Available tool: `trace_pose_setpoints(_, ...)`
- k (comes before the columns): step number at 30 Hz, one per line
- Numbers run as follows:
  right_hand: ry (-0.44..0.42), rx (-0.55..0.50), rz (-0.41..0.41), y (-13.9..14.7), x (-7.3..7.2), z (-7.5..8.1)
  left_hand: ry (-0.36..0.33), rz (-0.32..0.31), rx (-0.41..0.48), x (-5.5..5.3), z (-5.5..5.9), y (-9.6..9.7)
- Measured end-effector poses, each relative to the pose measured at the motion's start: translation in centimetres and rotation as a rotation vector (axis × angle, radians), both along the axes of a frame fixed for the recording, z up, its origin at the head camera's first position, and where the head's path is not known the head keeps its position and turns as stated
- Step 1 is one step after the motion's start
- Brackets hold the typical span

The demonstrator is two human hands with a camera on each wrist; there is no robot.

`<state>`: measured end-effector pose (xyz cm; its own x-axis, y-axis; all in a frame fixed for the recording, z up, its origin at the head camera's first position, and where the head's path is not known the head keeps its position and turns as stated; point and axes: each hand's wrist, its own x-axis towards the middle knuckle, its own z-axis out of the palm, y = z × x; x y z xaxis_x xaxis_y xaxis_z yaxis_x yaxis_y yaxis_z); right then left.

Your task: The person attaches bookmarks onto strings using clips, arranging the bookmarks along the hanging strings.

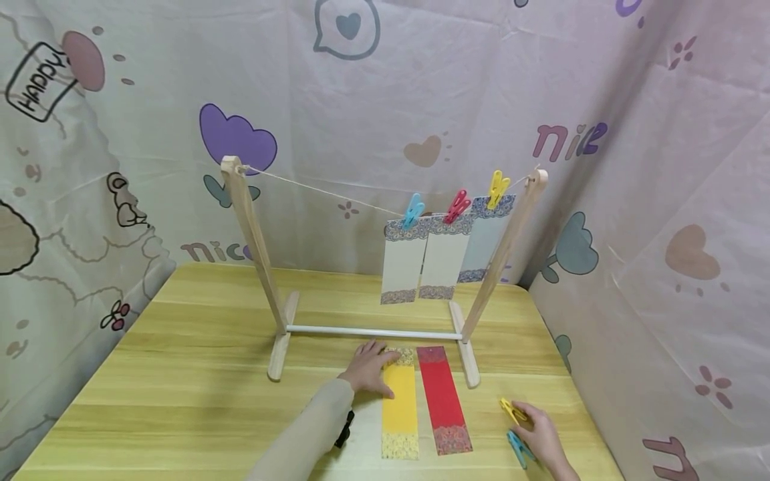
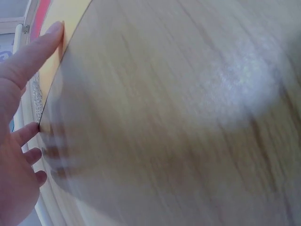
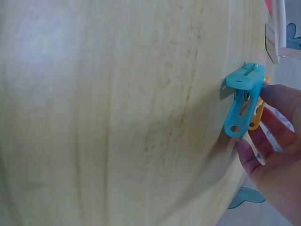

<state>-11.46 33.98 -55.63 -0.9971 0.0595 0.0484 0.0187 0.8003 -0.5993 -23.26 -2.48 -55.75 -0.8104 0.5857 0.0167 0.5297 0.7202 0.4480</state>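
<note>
In the head view my left hand (image 1: 368, 369) reaches onto the left edge of a yellow card (image 1: 400, 401), thumb and fingers spread apart. The left wrist view shows the thumb (image 2: 40, 52) lying over that card. A red card (image 1: 444, 394) with patterned ends lies just right of it. My right hand (image 1: 541, 437) is at the table's right side, thumb and fingers around the handle end of a yellow clothespin (image 1: 510, 409). Beside it is a blue clothespin (image 1: 519, 449), which partly hides the yellow one in the right wrist view.
A wooden stand (image 1: 255, 247) with a white crossbar (image 1: 373, 331) stands behind the cards. From its string (image 1: 325, 190) hang three pale cards, held by a blue clip (image 1: 413, 211), a red clip (image 1: 458, 206) and a yellow clip (image 1: 498, 189). Patterned cloth surrounds the table.
</note>
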Motion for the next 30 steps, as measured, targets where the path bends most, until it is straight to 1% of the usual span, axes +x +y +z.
trace_pose_setpoints(3, -0.008, 0.0, 0.004, 0.1, 0.0, -0.1, 0.027, -0.006, -0.021, 0.0, 0.2, 0.0)
trace_pose_setpoints(7, -0.013, -0.015, 0.008, 0.1, 0.1, 0.0, 0.035, -0.005, -0.041, 0.0, 0.5, 0.1)
trace_pose_setpoints(12, -0.011, -0.004, 0.004, 0.0, 0.2, 0.1, 0.028, 0.003, -0.024, 0.1, 0.5, 0.1)
trace_pose_setpoints(16, -0.018, 0.009, 0.001, 0.0, 0.2, 0.3, 0.02, 0.005, 0.001, 0.0, 0.0, 0.3)
trace_pose_setpoints(19, -0.017, 0.01, -0.007, 0.0, 0.2, 0.3, -0.001, 0.007, 0.042, 0.0, -0.2, 0.5)
trace_pose_setpoints(25, -0.016, 0.058, -0.014, -0.1, 0.1, 0.4, -0.069, 0.019, 0.143, 0.5, 0.2, 0.9)
trace_pose_setpoints(30, -0.038, 0.069, -0.034, 0.0, 0.0, 0.3, -0.159, 0.015, 0.221, 0.6, 0.2, 1.2)
